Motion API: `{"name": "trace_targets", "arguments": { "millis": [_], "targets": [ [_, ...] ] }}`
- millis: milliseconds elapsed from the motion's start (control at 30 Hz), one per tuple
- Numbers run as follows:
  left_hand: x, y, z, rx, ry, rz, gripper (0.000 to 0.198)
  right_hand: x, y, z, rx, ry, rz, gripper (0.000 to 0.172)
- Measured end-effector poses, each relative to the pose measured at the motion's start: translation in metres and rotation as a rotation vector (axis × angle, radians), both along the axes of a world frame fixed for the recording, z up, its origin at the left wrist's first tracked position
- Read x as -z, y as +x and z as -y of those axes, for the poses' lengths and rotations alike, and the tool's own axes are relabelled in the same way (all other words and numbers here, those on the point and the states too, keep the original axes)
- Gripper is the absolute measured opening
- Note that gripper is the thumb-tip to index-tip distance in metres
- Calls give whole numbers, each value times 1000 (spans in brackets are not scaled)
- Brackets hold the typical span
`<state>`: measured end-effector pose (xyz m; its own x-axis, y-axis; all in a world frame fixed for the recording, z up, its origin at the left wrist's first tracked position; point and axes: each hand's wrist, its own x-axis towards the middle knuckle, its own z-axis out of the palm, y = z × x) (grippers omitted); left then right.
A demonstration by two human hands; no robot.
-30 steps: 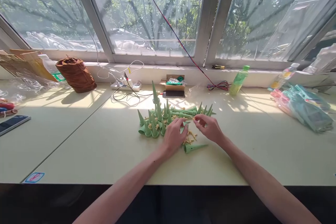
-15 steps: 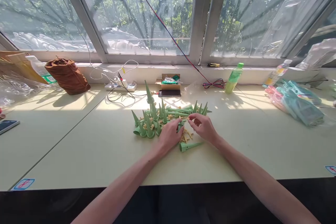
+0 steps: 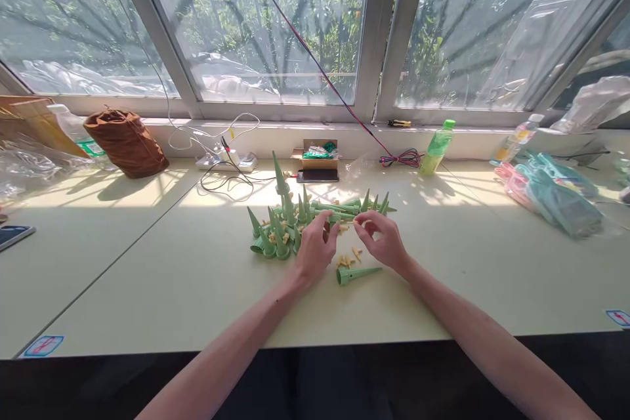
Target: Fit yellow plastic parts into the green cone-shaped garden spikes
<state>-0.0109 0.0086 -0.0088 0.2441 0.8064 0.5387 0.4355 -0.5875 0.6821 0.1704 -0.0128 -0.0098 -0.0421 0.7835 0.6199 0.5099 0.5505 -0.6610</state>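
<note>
middle of the frame: my left hand [image 3: 315,248] rests half open on a green cone [image 3: 344,215] at the edge of the pile [image 3: 280,236]; my right hand [image 3: 386,241] is pinched narrow, what it holds i cannot tell. the cones look light, stiff, smooth plastic, hollow with sharp tips; i would grip near the wide open end.

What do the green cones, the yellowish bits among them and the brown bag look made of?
Green cones: likely moulded plastic, uniform colour, smooth dull sheen. Yellowish bits: perhaps plastic; too small to tell. Brown bag: soft cloth or paper-like, creased and slumped, matte.
</note>
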Motion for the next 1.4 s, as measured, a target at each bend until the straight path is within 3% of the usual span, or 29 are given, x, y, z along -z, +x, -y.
{"name": "trace_targets", "arguments": {
  "millis": [567, 1400],
  "targets": [
    [-2, 3, 2, -31, -57, 33, 24, 0, -1, 5, -38, -3, -9, 5],
    [-2, 4, 4, 27, -27, 72, 22, 0, -4, 3, -67, 1, 10, 13]
  ]
}}
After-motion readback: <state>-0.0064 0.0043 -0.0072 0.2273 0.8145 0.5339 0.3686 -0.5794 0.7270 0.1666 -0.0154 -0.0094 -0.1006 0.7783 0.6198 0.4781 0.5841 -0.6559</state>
